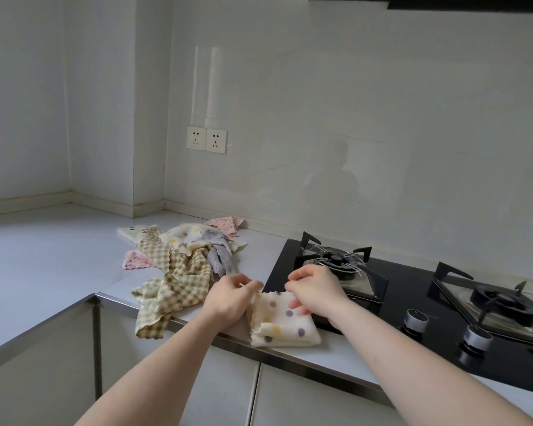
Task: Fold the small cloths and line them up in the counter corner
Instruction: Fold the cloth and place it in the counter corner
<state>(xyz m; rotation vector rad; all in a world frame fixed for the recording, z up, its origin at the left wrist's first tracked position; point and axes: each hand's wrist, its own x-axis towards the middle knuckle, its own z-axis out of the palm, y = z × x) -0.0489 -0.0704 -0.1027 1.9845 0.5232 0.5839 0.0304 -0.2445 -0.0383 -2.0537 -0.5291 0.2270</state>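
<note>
Folded dotted cloth (282, 321) at counter (43, 256) edge — far corners pinched by left hand (230, 298) and right hand (316, 290), unfolded cloths (179, 259) heaped just beside.

The folded cloth (282, 321) lies on the counter (53, 256) at its front edge, under my hands: my left hand (231, 298) at its nine o'clock corner, my right hand (316, 290) at one o'clock. The cloth heap (179, 259) sits at ten o'clock; the hob (413, 305) touches the cloth at three o'clock.
</note>
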